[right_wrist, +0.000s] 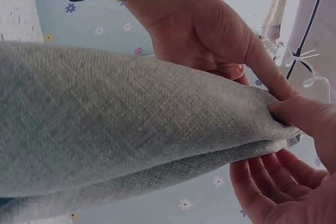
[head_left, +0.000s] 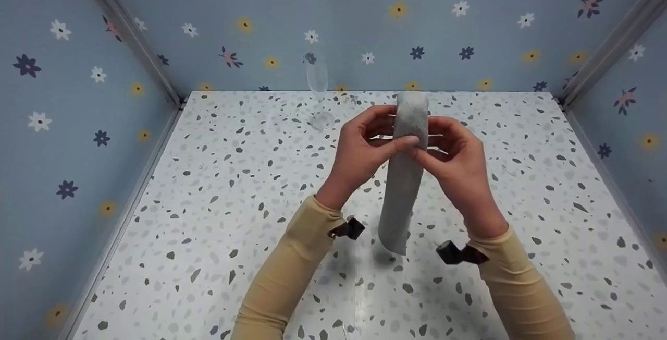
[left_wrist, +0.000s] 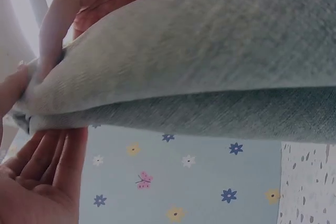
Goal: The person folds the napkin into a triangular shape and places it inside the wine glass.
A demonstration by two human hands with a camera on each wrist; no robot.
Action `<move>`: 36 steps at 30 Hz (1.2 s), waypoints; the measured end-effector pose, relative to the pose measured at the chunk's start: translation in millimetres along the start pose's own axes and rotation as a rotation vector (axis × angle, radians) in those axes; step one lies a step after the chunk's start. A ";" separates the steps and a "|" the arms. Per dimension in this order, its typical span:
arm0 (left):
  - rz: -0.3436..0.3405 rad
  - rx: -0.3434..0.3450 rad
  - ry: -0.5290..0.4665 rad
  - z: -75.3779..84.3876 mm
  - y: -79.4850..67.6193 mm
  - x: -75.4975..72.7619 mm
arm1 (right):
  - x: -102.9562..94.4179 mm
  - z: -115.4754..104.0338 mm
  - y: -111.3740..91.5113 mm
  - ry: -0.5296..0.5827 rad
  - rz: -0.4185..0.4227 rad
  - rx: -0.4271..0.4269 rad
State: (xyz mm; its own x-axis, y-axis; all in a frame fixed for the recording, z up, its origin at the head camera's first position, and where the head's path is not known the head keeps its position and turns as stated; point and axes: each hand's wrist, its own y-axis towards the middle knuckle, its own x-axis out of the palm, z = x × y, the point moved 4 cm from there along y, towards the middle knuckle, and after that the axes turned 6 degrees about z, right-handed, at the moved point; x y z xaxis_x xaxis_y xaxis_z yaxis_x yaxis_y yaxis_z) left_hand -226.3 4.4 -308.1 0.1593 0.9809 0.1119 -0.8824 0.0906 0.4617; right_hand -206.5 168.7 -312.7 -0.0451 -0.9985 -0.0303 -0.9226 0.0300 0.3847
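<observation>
A strip of grey woven cloth [head_left: 402, 199], folded over lengthwise, hangs down between the two hands in the head view. My left hand [head_left: 359, 155] pinches its upper part from the left, thumb in front and fingers behind. From the other side my right hand [head_left: 458, 160] grips the same part, the two thumbs nearly meeting on the front. Both wrist views show the cloth [left_wrist: 173, 51] as layers with a long gap between them, the thumbs pressing at its gathered end. The cloth's lower end hangs just over the speckled table.
A clear stemmed glass [head_left: 319, 82] stands upright near the table's back edge, left of the hands. Flower-patterned blue panels [head_left: 365, 27] close off the back and both sides of the white speckled table [head_left: 208, 215]. A small black device sits on each sleeved wrist.
</observation>
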 end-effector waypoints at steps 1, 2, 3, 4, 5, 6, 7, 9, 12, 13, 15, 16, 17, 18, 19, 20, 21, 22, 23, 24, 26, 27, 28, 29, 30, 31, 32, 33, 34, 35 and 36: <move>-0.032 -0.011 -0.001 -3.5 0.1 -1.3 | -0.9 0.4 0.7 0.008 0.003 -0.001; -0.064 -0.020 -0.014 -8.0 0.0 -2.6 | -2.0 0.7 1.5 0.020 0.006 -0.004; -0.094 -0.032 -0.026 -11.1 -0.6 -4.0 | -3.2 1.1 2.3 0.032 0.007 -0.006; -0.122 -0.041 -0.036 -13.8 -1.4 -5.0 | -4.1 1.4 3.1 0.048 0.007 -0.008; -0.147 -0.050 -0.050 -16.3 -2.3 -5.9 | -5.1 2.1 3.9 0.057 0.008 -0.010; -0.164 -0.059 -0.063 -18.4 -3.2 -6.9 | -5.7 2.9 4.8 0.067 0.007 -0.013; -0.175 -0.068 -0.073 -20.6 -4.0 -7.7 | -6.2 3.4 5.4 0.073 0.005 -0.014; -0.183 -0.086 -0.088 -24.6 -4.7 -8.9 | -6.5 4.3 6.1 0.078 -0.002 -0.012; -0.195 -0.108 -0.097 -28.6 -5.1 -9.0 | -6.8 4.7 6.8 0.079 -0.004 -0.013; -0.196 -0.111 -0.095 -29.7 -5.2 -8.8 | -6.8 4.2 7.0 0.078 -0.004 -0.015; -0.192 -0.117 -0.096 -31.1 -5.4 -8.6 | -6.9 3.5 7.8 0.070 -0.006 -0.021; -0.186 -0.120 -0.097 -31.4 -5.5 -8.5 | -6.6 3.1 8.2 0.066 -0.007 -0.024; -0.177 -0.122 -0.098 -31.3 -5.5 -8.6 | -6.1 2.8 8.6 0.062 -0.009 -0.027; -0.166 -0.119 -0.093 -30.6 -5.6 -8.8 | -5.5 2.7 9.0 0.058 -0.013 -0.029; -0.155 -0.118 -0.087 -29.1 -5.6 -9.1 | -4.8 2.7 9.4 0.055 -0.017 -0.030; -0.147 -0.118 -0.083 -25.7 -5.8 -9.1 | -4.2 2.9 9.8 0.058 -0.020 -0.030; -0.140 -0.117 -0.078 -22.8 -5.9 -9.2 | -3.6 3.4 10.3 0.065 -0.023 -0.029; -0.137 -0.117 -0.073 -19.5 -6.1 -9.0 | -3.3 4.1 10.6 0.070 -0.026 -0.029; -0.135 -0.117 -0.067 -16.1 -6.4 -8.8 | -3.2 4.8 10.9 0.076 -0.029 -0.028; -0.134 -0.116 -0.058 -13.0 -6.6 -8.6 | -3.1 5.5 11.2 0.076 -0.033 -0.027; -0.134 -0.117 -0.049 -8.3 -7.0 -8.4 | -3.5 6.7 11.8 0.073 -0.042 -0.025; -0.134 -0.115 -0.047 -8.3 -6.9 -8.4 | -3.8 7.1 12.0 0.068 -0.048 -0.023; -0.136 -0.115 -0.044 -7.8 -6.9 -8.4 | -4.2 7.2 12.1 0.055 -0.054 -0.022; -0.138 -0.114 -0.042 -7.7 -6.9 -8.3 | -4.5 7.2 12.2 0.043 -0.060 -0.020; -0.140 -0.113 -0.042 -8.0 -6.7 -8.3 | -4.8 7.3 12.4 0.031 -0.065 -0.017; -0.142 -0.112 -0.044 -8.5 -6.6 -8.3 | -5.2 7.2 12.5 0.023 -0.069 -0.013; -0.145 -0.114 -0.047 -8.7 -6.5 -8.2 | -5.5 7.2 12.7 0.017 -0.073 -0.009; -0.149 -0.114 -0.048 -9.2 -6.3 -8.1 | -5.8 7.0 12.8 0.011 -0.077 -0.004; -0.154 -0.114 -0.047 -9.3 -6.2 -7.8 | -6.1 6.8 13.0 0.006 -0.078 0.000; -0.158 -0.113 -0.048 -9.4 -6.0 -7.5 | -6.6 6.7 13.2 0.005 -0.080 0.005; -0.163 -0.112 -0.049 -10.0 -5.6 -7.3 | -7.1 6.5 13.5 0.006 -0.083 0.009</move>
State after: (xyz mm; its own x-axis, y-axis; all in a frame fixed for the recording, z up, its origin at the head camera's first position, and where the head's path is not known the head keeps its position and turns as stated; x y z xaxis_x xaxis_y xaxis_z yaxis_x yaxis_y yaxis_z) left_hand -227.0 -1.6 -320.3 0.3230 0.9423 0.0881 -0.8865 0.2686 0.3767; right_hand -221.1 176.5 -313.4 0.0342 -0.9978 -0.0565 -0.9265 -0.0528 0.3726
